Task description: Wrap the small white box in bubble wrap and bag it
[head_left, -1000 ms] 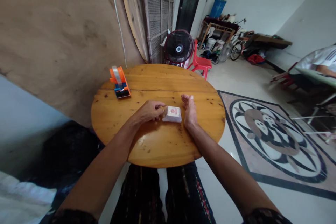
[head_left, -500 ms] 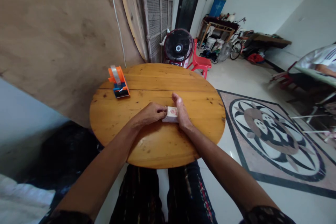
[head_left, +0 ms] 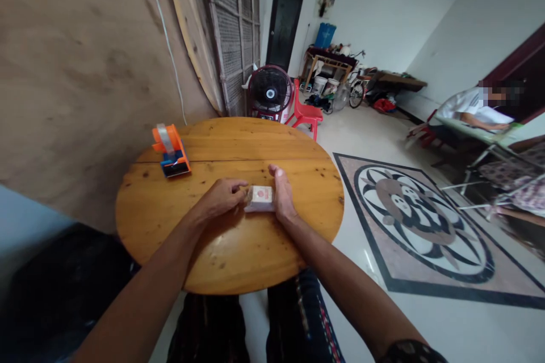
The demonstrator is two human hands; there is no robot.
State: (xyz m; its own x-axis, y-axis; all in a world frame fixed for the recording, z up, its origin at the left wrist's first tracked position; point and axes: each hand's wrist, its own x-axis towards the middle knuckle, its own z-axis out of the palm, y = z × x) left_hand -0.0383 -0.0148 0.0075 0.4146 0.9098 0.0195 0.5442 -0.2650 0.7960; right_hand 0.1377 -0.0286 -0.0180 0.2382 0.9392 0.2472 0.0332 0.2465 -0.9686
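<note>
A small white block-shaped pack [head_left: 260, 197] with a reddish print on top lies on the round wooden table [head_left: 221, 249]. The flat inner side of my right hand [head_left: 284, 195] rests against the pack's right end, fingers straight and pointing away from me. At the left end is my left hand [head_left: 220, 197], palm down, its index finger stretched toward the pack and the other fingers bent. Its fingertips are close to the pack; whether they touch it I cannot tell. Neither hand is wrapped round the pack.
An orange and blue tape dispenser [head_left: 171, 150] stands at the table's far left. Behind the table are a fan [head_left: 270, 92] and a red plastic chair [head_left: 304, 110]. Another person [head_left: 464, 108] sits at a folding table on the right. Dark bags [head_left: 63, 289] lie at lower left.
My left hand has drawn back a little from the pack and its index finger has straightened, baring the pack's left end. My right hand stays against the pack. The view has turned right.
</note>
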